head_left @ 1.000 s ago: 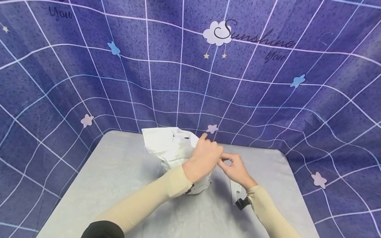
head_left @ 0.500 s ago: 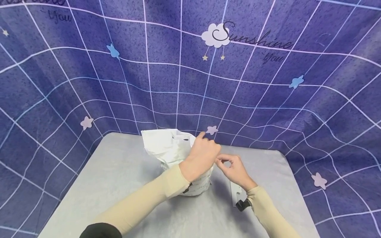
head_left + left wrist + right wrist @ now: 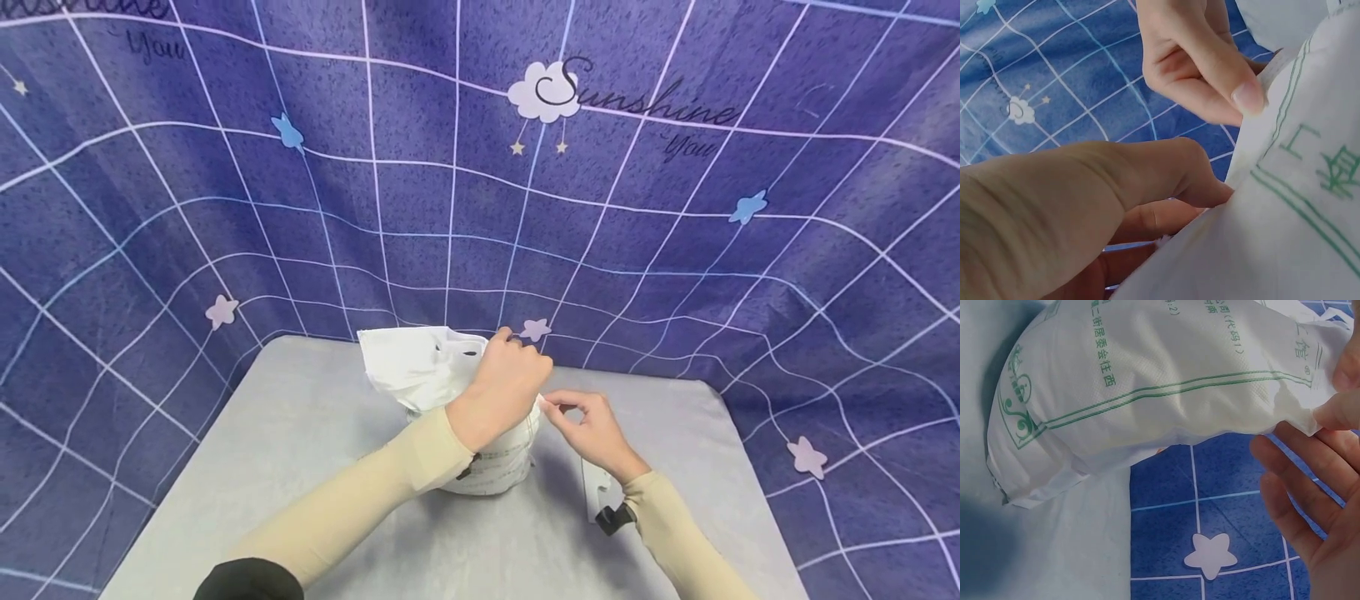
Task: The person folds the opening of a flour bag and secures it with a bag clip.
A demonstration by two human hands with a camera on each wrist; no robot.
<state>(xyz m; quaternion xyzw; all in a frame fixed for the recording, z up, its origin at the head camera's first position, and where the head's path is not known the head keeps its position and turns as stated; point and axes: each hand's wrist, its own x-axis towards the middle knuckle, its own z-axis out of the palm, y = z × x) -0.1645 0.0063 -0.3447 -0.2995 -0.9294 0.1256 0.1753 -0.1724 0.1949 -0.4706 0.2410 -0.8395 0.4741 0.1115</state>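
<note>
A plump white bag (image 3: 510,450) with green print stands on the table, its top folding over to the left with a slit-like hole. My left hand (image 3: 504,387) reaches across the bag's front and pinches its upper edge; in the left wrist view, that thumb and fingers (image 3: 1147,181) meet on the white film. Just right of it, my right hand (image 3: 592,425) pinches the bag's top corner between thumb and forefinger. The right wrist view shows the bag's printed side (image 3: 1166,375) and the right hand's other fingers (image 3: 1297,487) spread loosely below the corner.
A flat white piece with a notched edge (image 3: 590,492) lies on the grey table cover (image 3: 300,400), partly behind the right wrist's black strap (image 3: 615,518). A blue-purple grid-patterned curtain (image 3: 480,183) with stars surrounds the table's back and sides.
My left hand has shifted slightly left, away from the right hand. A white bag corner now shows between the two hands. The right hand keeps nearly the same place.
</note>
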